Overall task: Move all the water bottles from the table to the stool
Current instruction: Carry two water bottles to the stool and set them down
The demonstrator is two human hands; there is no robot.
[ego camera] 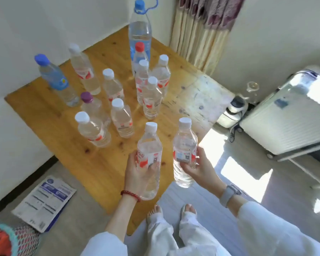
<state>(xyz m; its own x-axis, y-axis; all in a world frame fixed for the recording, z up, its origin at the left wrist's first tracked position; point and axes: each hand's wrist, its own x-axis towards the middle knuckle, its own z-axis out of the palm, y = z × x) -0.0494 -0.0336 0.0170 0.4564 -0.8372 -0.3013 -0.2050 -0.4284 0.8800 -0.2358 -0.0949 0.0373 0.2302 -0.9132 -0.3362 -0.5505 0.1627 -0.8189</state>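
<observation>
Fingers of the left hand (137,174) curl round a clear, bumpy plastic bottle (149,159) with a white cap. Right hand (198,167) grips another bottle (184,152) like it, red label showing. Both are above the near edge of the smooth wooden table (78,150). Other bottles (121,121) stand on the table.

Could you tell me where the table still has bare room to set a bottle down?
The wooden table is bare along its near-left edge and at the sunlit right corner beyond the white-capped bottle. The middle is crowded with standing bottles, up to the tall blue-capped bottle.
</observation>
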